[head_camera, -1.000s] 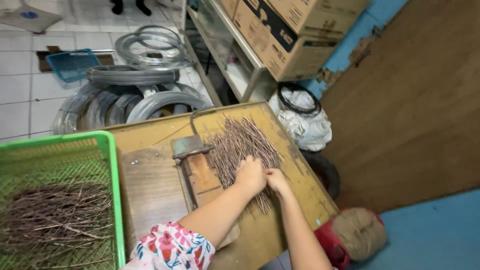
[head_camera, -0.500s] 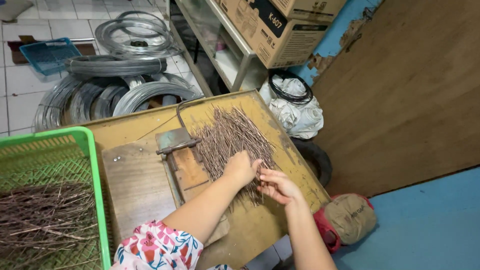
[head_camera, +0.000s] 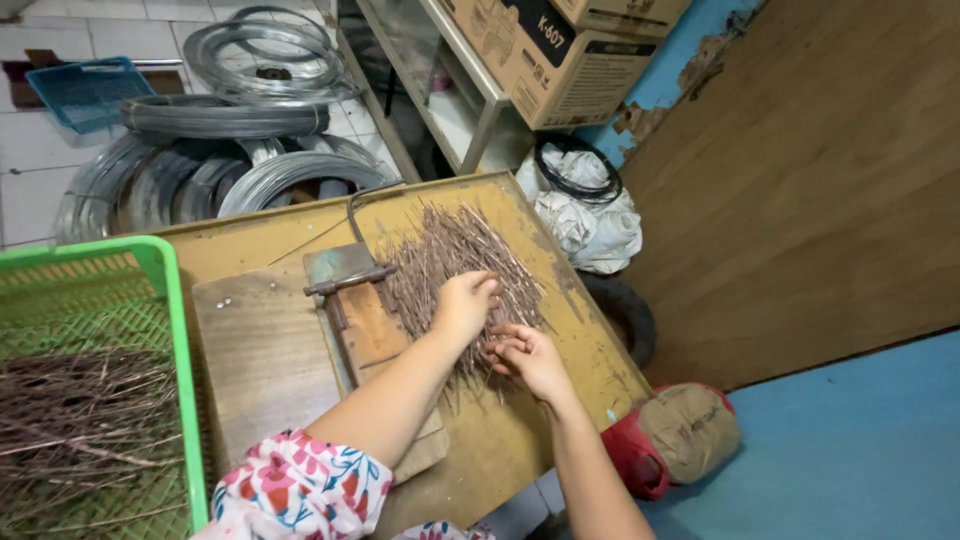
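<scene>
I see my left hand (head_camera: 463, 303) lying palm down on the pile of short wire pieces (head_camera: 455, 262), its fingers curled loosely over the wires, so it presses them and does not pinch any. My right hand (head_camera: 530, 358) is just beside it, at the near edge of the pile, with the fingers half open and the tips touching a few loose wires; I cannot tell if it really grips one. The pile is on the right half of the bench (head_camera: 520, 440), toward its far right corner, just beside the small metal cutter (head_camera: 345, 272) that is fixed on a wooden board (head_camera: 262, 355). Half a second ago the two hands were at nearly the same place on the pile; now the right hand is a little nearer to the left one, and the view has come closer. On the left edge of the bench stands a green basket (head_camera: 172, 330) with more cut wires. Behind the bench, coils of wire (head_camera: 225, 150) lie on the floor.
</scene>
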